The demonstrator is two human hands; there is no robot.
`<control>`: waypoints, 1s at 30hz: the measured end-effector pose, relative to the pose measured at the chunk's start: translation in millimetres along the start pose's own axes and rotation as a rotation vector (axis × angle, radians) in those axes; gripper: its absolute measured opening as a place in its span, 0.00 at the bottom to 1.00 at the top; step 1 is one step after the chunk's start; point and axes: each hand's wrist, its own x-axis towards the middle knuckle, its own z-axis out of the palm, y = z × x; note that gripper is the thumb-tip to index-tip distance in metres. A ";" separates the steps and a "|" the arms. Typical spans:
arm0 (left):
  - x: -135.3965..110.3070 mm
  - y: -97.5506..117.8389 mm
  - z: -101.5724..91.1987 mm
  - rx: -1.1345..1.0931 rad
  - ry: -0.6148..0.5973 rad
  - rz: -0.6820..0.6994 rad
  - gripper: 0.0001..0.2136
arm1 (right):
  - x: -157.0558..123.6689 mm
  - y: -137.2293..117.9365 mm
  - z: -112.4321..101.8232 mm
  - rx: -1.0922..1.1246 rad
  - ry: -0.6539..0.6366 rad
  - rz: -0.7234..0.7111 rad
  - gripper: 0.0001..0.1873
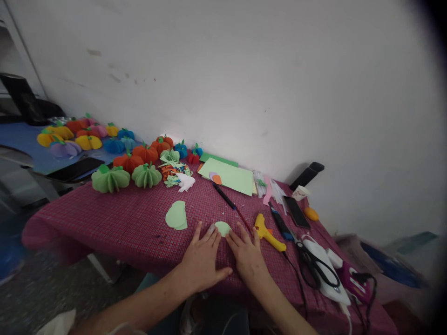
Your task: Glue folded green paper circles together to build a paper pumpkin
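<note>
A light green paper piece with a rounded edge [222,227] lies flat on the checked tablecloth, partly covered by my fingertips. My left hand [206,256] lies flat at its left side, fingers stretched and thumb out to the right. On its right side my right hand [247,253] rests with fingers extended, fingertips touching the paper. A small stack of rounded light green paper pieces [176,216] sits to the left of my hands. Right of my right hand is a yellow glue gun [268,233].
Folded-paper pumpkins [111,178] in several colours stand at the left. Behind are light green sheets [228,174], paper scraps [176,172] and a black pen [224,196]. At right lie a utility knife [281,223], scissors [316,265], a phone [296,211] and a white power strip [324,274] with cords.
</note>
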 end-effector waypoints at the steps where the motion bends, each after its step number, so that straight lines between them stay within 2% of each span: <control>1: -0.4 0.3 -1.1 0.008 0.009 -0.008 0.41 | -0.9 0.8 -0.7 0.004 0.001 0.007 0.22; 5: 4.8 3.4 -7.3 0.029 0.080 -0.054 0.40 | -2.2 3.3 -5.9 0.023 0.037 0.024 0.22; 8: 14.1 5.2 -7.5 0.011 0.127 -0.029 0.37 | 1.8 2.4 -8.3 0.024 0.075 0.021 0.21; 14: 14.4 -5.8 4.3 -0.010 0.020 0.032 0.37 | 6.9 3.8 -0.7 0.099 0.048 -0.025 0.21; 19: 7.3 -11.7 -0.9 0.002 0.048 0.015 0.37 | 4.5 8.4 -4.8 0.095 0.036 -0.008 0.21; 24: 27.5 -5.3 -3.8 0.006 0.120 0.005 0.31 | 18.0 7.1 -11.0 0.073 0.064 0.040 0.22; 30: 41.1 -10.0 10.5 -0.032 0.052 0.005 0.30 | 35.4 7.7 1.4 0.113 0.053 -0.004 0.23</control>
